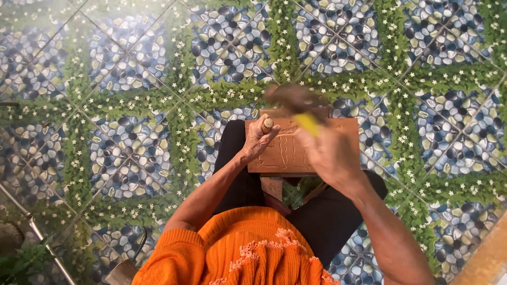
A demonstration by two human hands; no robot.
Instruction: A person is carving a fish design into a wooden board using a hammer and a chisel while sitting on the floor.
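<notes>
- Our left hand [257, 140] has its fingers curled tight round a short pale wooden chisel handle [268, 125], tip down on the carved reddish-brown wooden board [296, 153].
- Our right hand [327, 153], blurred, grips a yellow-handled dark mallet [298, 103] just above those fingers.
- The board rests across our knees.

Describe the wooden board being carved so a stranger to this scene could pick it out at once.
Start from the person in the orange sweater seated on the pebble-and-leaf patterned floor. Across the dark trousers lies the wooden board, flat and reddish-brown, with carved lines. The left hand presses a chisel handle on it; the blurred right hand swings a mallet above.
</notes>
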